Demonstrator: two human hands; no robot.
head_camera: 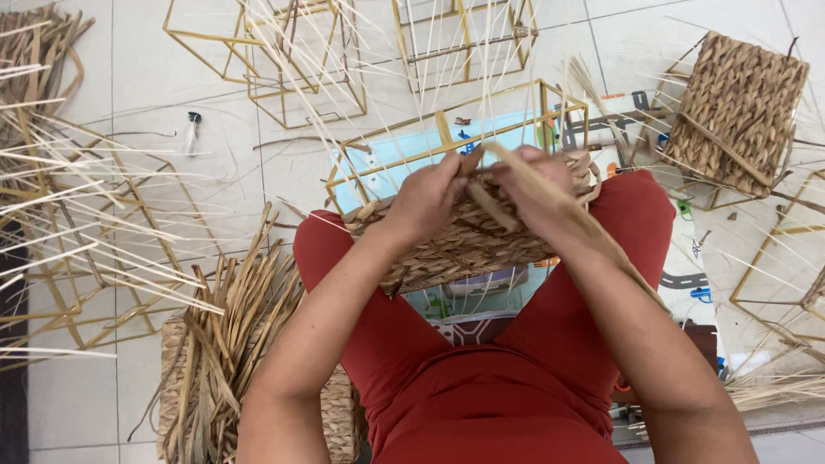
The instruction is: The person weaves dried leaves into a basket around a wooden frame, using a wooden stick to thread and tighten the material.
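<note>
Sitting on the tiled floor (155, 77), the person is weaving a half-done basket (455, 245) on their lap, left hand (427, 199) and right hand (534, 182) both grasping a straw strand (563, 199). The lower wall looks woven; the upper frame is standing bare. Wire frames (284, 60) are lying about.

Both bare forearms reach forward from the lower edge and converge above the red-clad knees. The left hand (427, 199) is curled knuckles-up, its fingers bent down and closed in a grip. The right hand (534, 185) sits just beside it, almost touching, fingers likewise folded and pinched shut.
</note>
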